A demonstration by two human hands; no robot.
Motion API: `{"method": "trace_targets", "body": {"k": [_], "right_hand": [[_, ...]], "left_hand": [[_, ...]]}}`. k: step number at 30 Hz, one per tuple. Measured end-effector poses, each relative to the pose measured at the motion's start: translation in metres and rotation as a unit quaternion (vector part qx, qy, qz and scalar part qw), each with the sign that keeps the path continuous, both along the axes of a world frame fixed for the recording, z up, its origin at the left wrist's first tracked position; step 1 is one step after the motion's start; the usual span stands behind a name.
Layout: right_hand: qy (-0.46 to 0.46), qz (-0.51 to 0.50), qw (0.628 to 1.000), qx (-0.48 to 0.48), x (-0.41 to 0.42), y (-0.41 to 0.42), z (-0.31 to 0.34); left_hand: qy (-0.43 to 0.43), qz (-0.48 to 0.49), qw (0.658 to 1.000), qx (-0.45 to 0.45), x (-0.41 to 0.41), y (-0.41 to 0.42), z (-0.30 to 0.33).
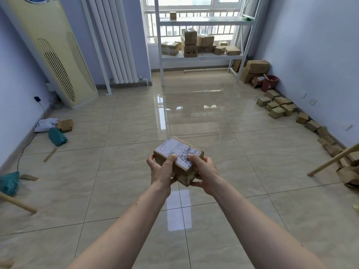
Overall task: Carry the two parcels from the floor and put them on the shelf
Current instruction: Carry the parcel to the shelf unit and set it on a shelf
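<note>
Hands are gripping one cardboard parcel (179, 159) above the tiled floor (116, 181): left hand (161, 171) is clasping its near-left end, right hand (204, 170) its right side. White metal shelf (202, 56) is standing well apart, by the window.

A parcel (179, 159) sits between the left hand (161, 170) and right hand (204, 169), above the floor's (126, 191) middle. The shelf (202, 56) stands ahead at the far edge, boxes (189, 42) on it. Small cartons (277, 105) line the floor's right edge.
</note>
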State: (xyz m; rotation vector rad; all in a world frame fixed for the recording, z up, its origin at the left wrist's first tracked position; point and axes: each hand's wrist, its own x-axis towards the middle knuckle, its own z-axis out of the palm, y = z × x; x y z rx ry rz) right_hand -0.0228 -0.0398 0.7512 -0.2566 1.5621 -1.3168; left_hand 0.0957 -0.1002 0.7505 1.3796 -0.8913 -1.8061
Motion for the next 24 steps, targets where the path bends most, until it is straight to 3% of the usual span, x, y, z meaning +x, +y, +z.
{"method": "trace_targets", "body": {"k": [6, 11, 19, 24], "right_hand": [[0.037, 0.036, 0.999, -0.002, -0.018, -0.001, 0.008], [0.064, 0.103, 0.993, 0.005, -0.035, 0.000, 0.013], [0.049, 0.063, 0.997, 0.015, -0.032, -0.002, 0.014], [0.043, 0.038, 0.998, 0.004, -0.042, -0.001, 0.022]], "left_hand": [[-0.051, -0.038, 0.998, -0.005, 0.005, -0.006, 0.005], [-0.024, -0.044, 0.999, 0.009, 0.005, -0.015, 0.013], [0.003, 0.023, 1.000, -0.005, -0.010, -0.006, 0.018], [-0.039, -0.034, 0.999, 0.007, -0.010, -0.008, 0.019]]}}
